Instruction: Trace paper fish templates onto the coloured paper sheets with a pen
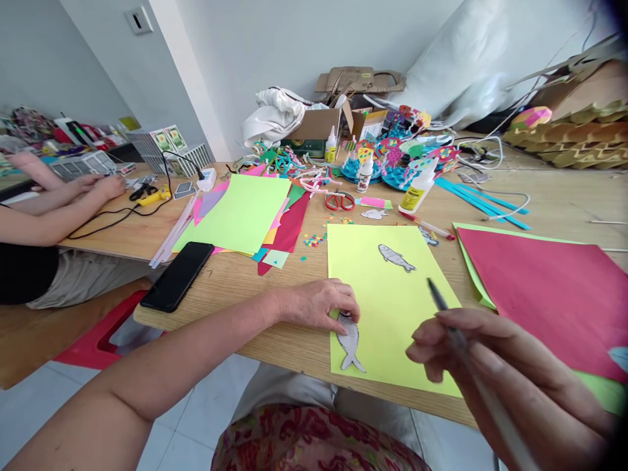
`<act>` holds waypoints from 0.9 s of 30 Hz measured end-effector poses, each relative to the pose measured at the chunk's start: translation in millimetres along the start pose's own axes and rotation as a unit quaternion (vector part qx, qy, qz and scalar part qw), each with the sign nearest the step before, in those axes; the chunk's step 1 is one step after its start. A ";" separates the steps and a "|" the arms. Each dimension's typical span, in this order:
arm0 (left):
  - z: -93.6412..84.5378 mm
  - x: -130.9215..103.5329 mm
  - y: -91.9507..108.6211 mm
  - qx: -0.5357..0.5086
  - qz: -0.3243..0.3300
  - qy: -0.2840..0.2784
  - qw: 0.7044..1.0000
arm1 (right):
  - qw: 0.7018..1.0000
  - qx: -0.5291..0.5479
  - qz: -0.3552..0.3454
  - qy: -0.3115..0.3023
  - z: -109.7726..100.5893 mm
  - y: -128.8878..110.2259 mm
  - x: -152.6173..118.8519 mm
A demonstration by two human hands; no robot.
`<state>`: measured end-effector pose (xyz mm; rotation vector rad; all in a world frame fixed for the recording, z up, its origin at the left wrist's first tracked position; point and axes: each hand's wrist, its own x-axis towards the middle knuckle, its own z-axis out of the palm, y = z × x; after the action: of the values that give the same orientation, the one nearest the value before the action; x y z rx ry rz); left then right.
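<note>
Pen (483,391) sits gripped in the right hand (524,379), tip in the air. Beyond, the fish cutout (349,343) lies on the yellow sheet (392,314) — tail nearest, long axis running away, head end held down by the left hand (324,304). Probably light, bendable, easily creased — best pinned mid-body. Farther, a second fish (396,258) slants, tail rightward.

From eight o'clock, the bare left forearm (206,356) is stretched toward the centre, with the elbow (132,409) slightly bent. The left hand (326,304) is placed low, just toward six o'clock, its fingers (343,299) curled. At four o'clock, the right hand (490,366) is held raised, as in a writing grip.
</note>
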<state>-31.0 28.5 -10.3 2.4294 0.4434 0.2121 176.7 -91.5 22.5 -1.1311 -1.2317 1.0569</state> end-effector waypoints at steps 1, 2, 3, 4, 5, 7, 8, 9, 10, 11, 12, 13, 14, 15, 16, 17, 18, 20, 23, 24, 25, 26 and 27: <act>0.2 -0.4 0.0 -0.001 -0.002 0.001 1.000 | 1.000 -0.009 0.011 -0.007 0.1 -0.7 0.6; 0.4 -0.7 -0.1 -0.002 -0.006 0.003 1.000 | 0.999 -0.023 0.022 -0.019 0.0 0.1 1.8; 0.7 -1.0 -0.2 -0.003 -0.012 0.004 1.000 | 0.998 -0.038 0.024 -0.036 -0.4 2.9 3.3; 0.9 -1.3 -0.4 -0.005 -0.017 0.004 1.000 | 0.997 -0.060 0.022 -0.051 -0.9 7.5 4.8; 1.1 -1.5 -0.6 -0.007 -0.021 0.004 1.000 | 0.994 -0.082 0.015 -0.075 -1.2 13.4 6.0; 1.3 -1.9 -0.8 -0.011 -0.023 0.006 1.000 | 0.984 -0.139 -0.030 -0.108 -0.9 26.4 6.6; 1.3 -2.1 -0.8 -0.013 -0.021 0.007 1.000 | 0.975 -0.185 -0.041 -0.117 -0.1 31.9 5.8; 1.2 -2.3 -0.7 -0.014 -0.020 0.009 1.000 | 0.965 -0.225 -0.060 -0.119 1.2 36.1 4.3; 1.2 -2.5 -0.7 -0.015 -0.018 0.011 1.000 | 0.955 -0.261 -0.072 -0.120 2.9 38.9 2.4; 1.2 -2.7 -0.6 -0.013 -0.015 0.013 1.000 | 0.946 -0.287 -0.086 -0.123 5.0 40.3 0.3; 1.3 -2.9 -0.6 -0.012 -0.012 0.014 1.000 | 0.939 -0.305 -0.099 -0.128 7.2 40.7 -1.8; 1.5 -3.1 -0.6 -0.010 -0.008 0.016 1.000 | 0.932 -0.318 -0.110 -0.137 9.6 40.4 -3.7; 1.7 -3.2 -0.6 -0.007 -0.007 0.017 1.000 | 0.925 -0.328 -0.119 -0.149 11.9 40.1 -5.3; 1.9 -3.2 -0.5 -0.004 -0.007 0.017 1.000 | 0.919 -0.338 -0.125 -0.159 14.2 39.8 -6.5; 2.1 -3.2 -0.4 -0.002 -0.008 0.017 1.000 | 0.913 -0.347 -0.132 -0.171 16.4 39.8 -7.3; 2.2 -3.2 -0.1 0.000 -0.010 0.016 1.000 | 0.907 -0.355 -0.136 -0.183 18.4 40.0 -7.8; 2.3 -3.1 0.3 0.001 -0.011 0.016 1.000 | 0.901 -0.360 -0.138 -0.196 20.4 40.5 -8.1; 2.0 -3.1 1.2 0.002 -0.012 0.014 1.000 | 0.895 -0.367 -0.138 -0.212 23.7 41.6 -8.5; 1.0 -3.1 1.7 0.002 -0.015 0.009 1.000 | 0.894 -0.372 -0.136 -0.209 26.8 42.9 -10.0; 0.5 -3.2 1.5 0.001 -0.014 0.007 1.000 | 0.895 -0.371 -0.138 -0.205 27.2 43.2 -10.7; -0.1 -3.3 1.2 -0.001 -0.011 0.004 1.000 | 0.896 -0.370 -0.141 -0.201 27.4 43.6 -11.3; -0.7 -3.3 0.9 -0.003 -0.008 0.002 1.000 | 0.897 -0.368 -0.144 -0.200 27.5 43.9 -11.9; -1.4 -3.4 0.5 -0.006 -0.005 0.000 1.000 | 0.897 -0.367 -0.147 -0.200 27.4 44.2 -12.4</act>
<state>-34.3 27.7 -9.0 2.4148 0.4530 0.2104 148.8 -95.6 -23.0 -1.2457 -2.1726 0.6014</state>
